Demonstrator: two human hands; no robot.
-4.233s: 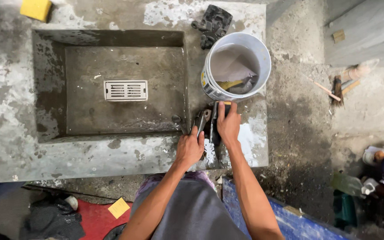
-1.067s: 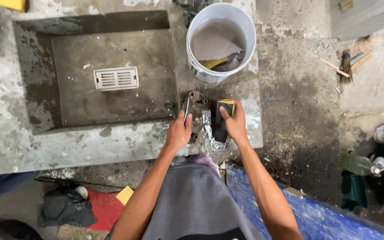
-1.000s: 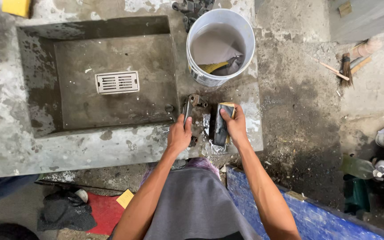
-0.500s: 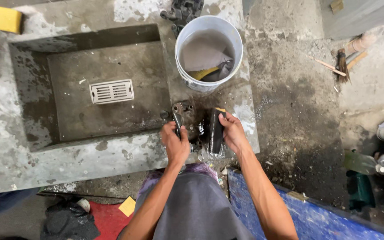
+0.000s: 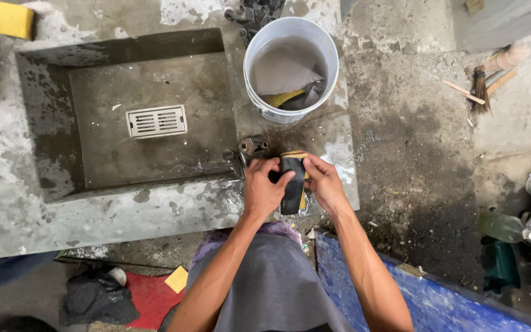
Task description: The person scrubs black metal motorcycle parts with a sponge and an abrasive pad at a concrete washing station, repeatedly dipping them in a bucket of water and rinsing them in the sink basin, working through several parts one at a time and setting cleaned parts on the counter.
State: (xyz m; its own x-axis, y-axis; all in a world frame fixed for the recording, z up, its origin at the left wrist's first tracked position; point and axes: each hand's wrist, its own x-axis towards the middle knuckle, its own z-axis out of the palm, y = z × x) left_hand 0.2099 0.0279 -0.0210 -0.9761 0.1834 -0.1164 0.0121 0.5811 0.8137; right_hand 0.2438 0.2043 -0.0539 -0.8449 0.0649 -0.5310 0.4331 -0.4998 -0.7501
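Note:
Both my hands meet over the wet concrete ledge in front of the white bucket [image 5: 290,114]. My right hand [image 5: 326,184] grips a black pad with a yellow edge [image 5: 292,192], held upright. My left hand [image 5: 262,189] is closed on the same pad from the left, with fingers lying over its top. A small dark metal part [image 5: 251,147] lies on the ledge just beyond my left hand. The bucket holds murky grey water with a yellow thing [image 5: 284,97] and a dark thing [image 5: 310,95] in it.
A sunken concrete basin [image 5: 50,141] with a white drain grate [image 5: 156,121] lies to the left. A yellow sponge [image 5: 13,19] sits at the far left corner and dark metal parts [image 5: 257,11] behind the bucket. A brush [image 5: 480,92] lies right; a blue board [image 5: 437,301] near my right.
My left hand, which held a thin metal piece beside the pad, has come over onto the black pad. The view has shifted slightly.

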